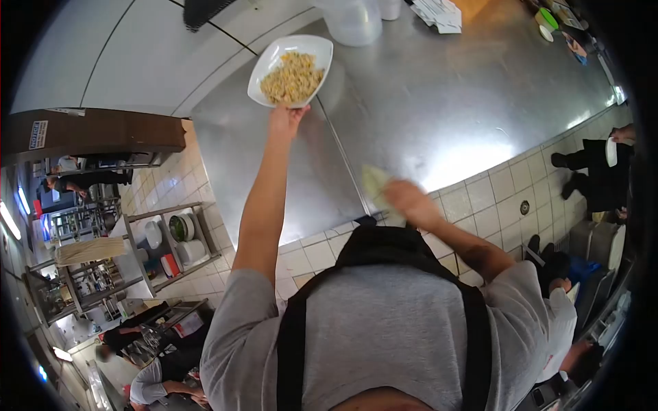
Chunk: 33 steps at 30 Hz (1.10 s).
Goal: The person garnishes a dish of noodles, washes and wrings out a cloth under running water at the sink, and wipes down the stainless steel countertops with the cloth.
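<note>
A white, rounded-square bowl (325,57) of yellowish, rice-like food (293,77) is at the far left of the steel counter. My left hand (288,120) grips its near edge, arm stretched forward. Closer to my body, over the counter's front edge, my right hand (409,204) is blurred by motion, its fingers closed round a pale yellow-green cloth (375,183).
On the steel counter (411,89) stand a translucent container (353,24) and white papers (439,15) at the back, with a green bowl (546,19) at the far right. Shelving (137,253) stands at left. Several people are on both sides.
</note>
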{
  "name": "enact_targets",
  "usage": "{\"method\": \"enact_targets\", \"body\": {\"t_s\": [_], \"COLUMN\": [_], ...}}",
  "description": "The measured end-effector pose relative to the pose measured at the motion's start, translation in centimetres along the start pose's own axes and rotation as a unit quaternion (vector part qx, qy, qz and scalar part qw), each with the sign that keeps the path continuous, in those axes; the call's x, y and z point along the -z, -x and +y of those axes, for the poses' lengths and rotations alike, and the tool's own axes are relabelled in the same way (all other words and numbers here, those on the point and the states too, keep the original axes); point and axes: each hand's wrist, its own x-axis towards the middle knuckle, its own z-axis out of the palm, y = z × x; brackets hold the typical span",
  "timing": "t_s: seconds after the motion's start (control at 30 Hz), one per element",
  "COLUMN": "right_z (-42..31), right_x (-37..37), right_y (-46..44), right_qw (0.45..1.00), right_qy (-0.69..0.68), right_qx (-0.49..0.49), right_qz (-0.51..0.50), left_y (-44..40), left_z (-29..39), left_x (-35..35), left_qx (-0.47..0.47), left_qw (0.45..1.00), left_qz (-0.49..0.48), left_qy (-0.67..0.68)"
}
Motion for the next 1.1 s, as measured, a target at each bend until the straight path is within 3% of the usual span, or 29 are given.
{"method": "enact_targets", "body": {"t_s": [0.03,0.07,0.1,0.13,0.17,0.2,0.23,0.27,0.3,0.37,0.4,0.47,0.5,0.57,0.63,0.7,0.77,0.8,0.83,0.87,0.9,0.93,0.97,1.03,1.1], "right_z": [-0.1,4.8,5.6,9.2,11.3,16.1,18.5,20.0,20.0,19.8,20.5,22.0,22.8,22.3,24.1,21.2,15.1,10.5,8.6,8.4,2.1,2.8,2.7,2.5,4.1], "right_x": [4.7,6.4,10.4,13.4,16.7,19.4,22.8,26.7,29.4,33.0,33.4,31.6,30.0,25.6,20.6,16.1,10.8,8.7,4.7,-0.3,1.4,-4.1,-3.8,-1.8,1.6], "right_y": [1.2,5.5,6.4,10.4,12.2,15.6,17.9,18.8,18.4,16.8,16.4,14.4,12.8,8.5,3.9,-2.9,-9.1,-11.3,-12.4,-13.6,-13.9,-12.5,-12.3,-12.4,-16.3], "right_qw": [0.979,0.982,0.911,0.897,0.901,0.868,0.829,0.803,0.803,0.776,0.783,0.809,0.832,0.772,0.791,0.870,0.928,0.957,0.979,0.998,0.981,0.990,0.991,0.963,0.962], "right_qy": [-0.018,0.132,0.244,0.405,0.283,0.391,0.453,0.393,0.399,0.290,0.272,0.244,0.215,0.442,0.386,0.275,0.216,0.121,0.130,0.041,0.163,0.025,0.027,0.006,0.082], "right_qx": [-0.199,-0.132,-0.327,-0.162,-0.305,-0.264,-0.296,-0.444,-0.438,-0.510,-0.478,-0.456,-0.439,-0.397,-0.358,-0.276,-0.180,-0.180,-0.086,-0.033,0.046,0.136,0.128,0.257,0.019], "right_qz": [-0.029,0.010,-0.063,0.068,0.123,0.155,0.140,0.061,0.062,0.230,0.292,0.278,0.263,0.227,0.311,0.301,0.245,0.191,0.129,-0.032,-0.099,0.030,0.037,-0.080,-0.259], "left_y": [-0.8,-1.2,-1.3,-1.3,-1.2,-0.8,-0.4,0.1,1.4,6.4,8.7,11.4,15.1,20.4,26.0,29.4,28.6,28.0,26.7,24.8,22.9,21.1,19.2,15.6,12.1], "left_z": [-0.5,-0.8,-1.0,-1.3,-1.5,-1.4,-0.9,-0.8,-0.9,-1.0,-1.0,-3.3,-3.8,-6.1,-7.4,-7.1,-7.2,-7.4,-7.3,-6.6,-5.8,-5.2,-5.0,-4.9,-5.3], "left_x": [-1.0,-2.0,-2.5,-3.1,-3.8,-3.9,-3.9,-4.2,-4.8,-5.2,-4.9,1.6,1.6,4.9,5.9,4.4,4.7,4.5,3.5,1.6,-0.2,-2.3,-4.6,-8.3,-10.0], "left_qx": [0.019,0.035,0.034,0.022,0.009,0.008,0.013,0.016,0.011,-0.092,-0.141,-0.225,-0.240,-0.207,-0.156,-0.070,-0.100,-0.132,-0.134,-0.187,-0.240,-0.259,-0.279,-0.285,-0.300], "left_qw": [1.000,0.999,0.999,0.998,0.995,0.994,0.994,0.992,0.992,0.979,0.938,0.866,0.852,0.871,0.851,0.849,0.843,0.834,0.837,0.839,0.837,0.834,0.832,0.836,0.803], "left_qz": [0.005,0.008,0.008,-0.013,-0.034,-0.036,-0.016,0.005,0.004,0.127,0.189,0.188,0.213,0.291,0.357,0.413,0.398,0.391,0.389,0.352,0.310,0.291,0.269,0.210,0.136], "left_qy": [0.001,0.002,0.005,0.049,0.094,0.098,0.109,0.122,0.129,-0.128,-0.255,-0.404,-0.413,-0.337,-0.352,-0.322,-0.347,-0.365,-0.362,-0.371,-0.381,-0.390,-0.397,-0.419,-0.496]}}
